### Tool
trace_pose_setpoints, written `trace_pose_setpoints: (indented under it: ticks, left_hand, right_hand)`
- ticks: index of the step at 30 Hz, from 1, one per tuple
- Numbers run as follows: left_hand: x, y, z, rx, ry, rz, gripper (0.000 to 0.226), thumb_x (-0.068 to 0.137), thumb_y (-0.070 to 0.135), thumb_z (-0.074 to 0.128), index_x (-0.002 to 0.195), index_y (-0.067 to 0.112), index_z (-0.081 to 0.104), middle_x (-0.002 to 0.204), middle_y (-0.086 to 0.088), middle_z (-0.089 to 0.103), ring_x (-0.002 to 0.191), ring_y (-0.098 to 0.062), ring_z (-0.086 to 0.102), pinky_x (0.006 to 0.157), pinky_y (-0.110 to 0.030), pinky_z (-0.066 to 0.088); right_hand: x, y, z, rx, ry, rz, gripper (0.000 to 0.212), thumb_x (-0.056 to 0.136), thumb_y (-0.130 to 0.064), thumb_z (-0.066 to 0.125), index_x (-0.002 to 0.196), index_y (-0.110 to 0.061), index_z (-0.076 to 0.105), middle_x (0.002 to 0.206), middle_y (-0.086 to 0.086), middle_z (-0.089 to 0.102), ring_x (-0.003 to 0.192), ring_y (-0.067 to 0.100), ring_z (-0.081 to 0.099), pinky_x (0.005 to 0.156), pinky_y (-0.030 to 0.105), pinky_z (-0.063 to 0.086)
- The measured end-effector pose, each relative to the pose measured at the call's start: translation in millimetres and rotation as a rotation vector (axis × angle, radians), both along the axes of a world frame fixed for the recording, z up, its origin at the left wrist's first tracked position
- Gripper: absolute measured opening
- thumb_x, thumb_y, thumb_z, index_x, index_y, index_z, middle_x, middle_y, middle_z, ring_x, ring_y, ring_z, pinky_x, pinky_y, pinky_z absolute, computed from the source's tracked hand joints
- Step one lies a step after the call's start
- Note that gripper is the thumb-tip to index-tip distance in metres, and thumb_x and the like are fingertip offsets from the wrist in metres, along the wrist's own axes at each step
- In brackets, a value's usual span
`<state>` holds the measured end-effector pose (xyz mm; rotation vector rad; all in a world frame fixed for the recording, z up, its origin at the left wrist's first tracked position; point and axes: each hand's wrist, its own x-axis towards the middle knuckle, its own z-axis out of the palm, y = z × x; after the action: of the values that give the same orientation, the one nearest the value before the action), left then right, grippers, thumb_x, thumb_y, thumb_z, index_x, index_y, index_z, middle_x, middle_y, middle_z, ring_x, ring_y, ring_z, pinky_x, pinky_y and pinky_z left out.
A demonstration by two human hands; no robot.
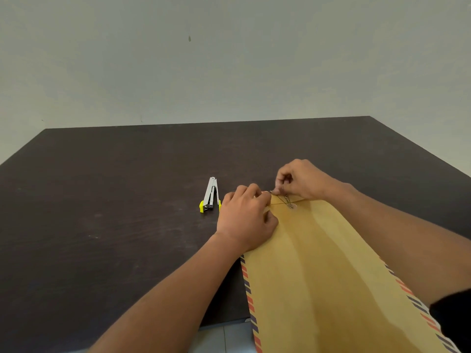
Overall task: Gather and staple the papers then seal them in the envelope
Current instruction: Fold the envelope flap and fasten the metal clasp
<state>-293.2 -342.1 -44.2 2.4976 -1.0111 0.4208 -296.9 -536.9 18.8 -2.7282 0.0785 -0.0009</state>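
Matt brown paper envelope [331, 276], scuffed dark wood-look table [114, 200], shiny metal stapler [210, 193].

Both hands [246, 220] [302, 179] forward, fingers [279, 191] pinched

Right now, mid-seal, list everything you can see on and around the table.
envelope: one, tan with red and blue striped edges, right side of table, near end overhanging the edge
string clasp: one, thin dark string around a round washer, far end of envelope
stapler: one, silver with yellow base, left of envelope
table: one, dark brown
wall: pale grey-green, behind
left hand: pressing the envelope's far end
right hand: fingers pinching the string
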Motion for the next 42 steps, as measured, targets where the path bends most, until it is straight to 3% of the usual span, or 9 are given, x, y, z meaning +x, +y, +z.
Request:
trace_pose_setpoints:
  ticks: [2,5,12,22,27,30,33,38,42]
  left_hand:
    - [-1,-1,-1,-0.016,-0.02,0.023,0.029,0.078,0.041,0.055,0.097,0.023,0.068,0.099,0.003,0.061,0.094,-0.023,0.057,0.083,-0.04,0.048]
    - [0,-2,-1,-0.008,-0.028,0.028,0.029,0.078,0.042,0.053,0.096,0.023,0.067,0.097,0.003,0.06,0.092,-0.023,0.056,0.081,-0.04,0.047]
    - [1,-2,1,0.025,-0.012,0.022,0.029,0.082,0.042,0.05,0.1,0.024,0.065,0.101,0.004,0.057,0.095,-0.021,0.052,0.083,-0.039,0.044]
    - [1,-2,0,0.023,0.004,0.035,0.027,0.082,0.042,0.051,0.096,0.023,0.065,0.1,0.004,0.056,0.094,-0.022,0.052,0.084,-0.039,0.043]
    - [2,-1,-1,-0.01,-0.007,0.028,0.025,0.079,0.04,0.054,0.09,0.022,0.068,0.096,0.004,0.059,0.089,-0.023,0.055,0.08,-0.038,0.043]
    - [4,-1,-2,-0.04,-0.015,0.03,0.024,0.076,0.039,0.056,0.084,0.021,0.07,0.091,0.004,0.061,0.084,-0.024,0.057,0.077,-0.038,0.046]
    - [5,0,-4,-0.054,-0.018,0.024,0.024,0.076,0.039,0.057,0.083,0.021,0.071,0.088,0.005,0.061,0.082,-0.023,0.057,0.075,-0.037,0.047]
    - [5,0,-4,-0.063,-0.017,0.017,0.026,0.077,0.04,0.055,0.086,0.022,0.071,0.089,0.005,0.061,0.082,-0.022,0.057,0.076,-0.038,0.047]
    - [5,0,-2,-0.054,-0.004,0.011,0.027,0.079,0.041,0.055,0.089,0.021,0.071,0.091,0.005,0.06,0.084,-0.021,0.056,0.079,-0.039,0.047]
  right_hand:
    - [-1,-3,-4,0.049,-0.003,-0.039,0.014,0.08,-0.029,0.083,0.072,-0.023,0.073,0.072,-0.007,0.072,0.065,0.003,0.062,0.059,0.015,0.044]
    - [-5,-8,-7,0.047,-0.044,-0.078,0.014,0.08,-0.03,0.082,0.072,-0.023,0.073,0.077,-0.002,0.072,0.07,0.008,0.062,0.063,0.02,0.047]
    - [-21,-15,-14,-0.096,-0.124,-0.155,0.015,0.083,-0.035,0.078,0.072,-0.027,0.072,0.085,-0.01,0.063,0.095,0.017,0.055,0.092,0.042,0.043]
    - [-55,3,-7,-0.531,-0.071,0.035,0.019,0.097,-0.028,0.052,0.096,-0.032,0.071,0.102,-0.01,0.053,0.118,0.018,0.04,0.091,0.04,0.027]
    - [-39,22,3,-0.634,-0.056,0.135,0.018,0.097,-0.026,0.05,0.095,-0.033,0.066,0.099,-0.009,0.039,0.114,0.019,0.04,0.092,0.042,0.031]
    - [-24,25,7,-0.585,-0.016,0.164,0.016,0.097,-0.028,0.053,0.102,-0.031,0.068,0.102,-0.008,0.041,0.11,0.018,0.042,0.09,0.041,0.033]
    - [-11,20,6,-0.479,0.003,0.156,0.013,0.095,-0.03,0.058,0.096,-0.031,0.07,0.103,-0.009,0.046,0.106,0.016,0.045,0.086,0.039,0.034]
    - [-5,0,5,-0.219,0.013,-0.012,0.007,0.088,-0.034,0.072,0.084,-0.03,0.076,0.083,-0.018,0.058,0.083,0.004,0.056,0.09,0.047,0.048]
    - [-13,-10,0,-0.083,0.016,-0.158,0.009,0.085,-0.036,0.076,0.076,-0.034,0.075,0.079,-0.019,0.062,0.078,0.002,0.055,0.096,0.051,0.046]
